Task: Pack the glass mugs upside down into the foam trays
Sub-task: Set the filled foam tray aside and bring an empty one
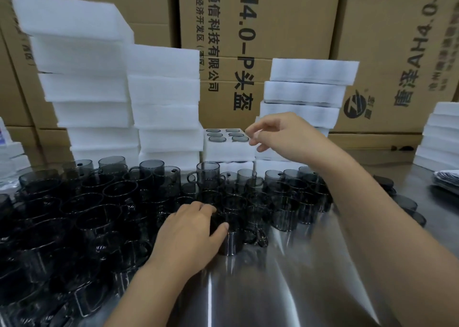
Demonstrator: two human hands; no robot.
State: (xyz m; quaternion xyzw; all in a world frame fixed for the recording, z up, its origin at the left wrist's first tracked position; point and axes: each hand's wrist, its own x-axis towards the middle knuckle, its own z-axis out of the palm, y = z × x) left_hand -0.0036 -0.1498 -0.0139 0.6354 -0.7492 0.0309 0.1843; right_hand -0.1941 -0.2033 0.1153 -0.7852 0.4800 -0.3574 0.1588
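Head view. I see my left hand (191,229) low at the centre of the steel table (285,277), its fingers (218,227) wrapped around the rim of one dark glass mug (231,237). That mug stands upright at the near edge of the mug group, touching its neighbours.

The remaining glass mugs (99,202) crowd the left half of the table, from the near left corner back to the foam stacks; most stand mouth up, packed side by side.

My right hand (275,133) is raised toward the far edge of the table, above the open foam tray (228,148). Its fingers (255,135) are loosely curled with thumb and forefinger close together; I cannot tell whether they pinch anything.

The tray's round pockets hold packed mugs (223,135), their circular ends flush with the foam top. The tray sits on another foam layer.

Tall stacks of foam trays (99,90) stand to the left of it, and a shorter stack (305,93) to the right. Printed cardboard cartons (248,28) form the wall behind.
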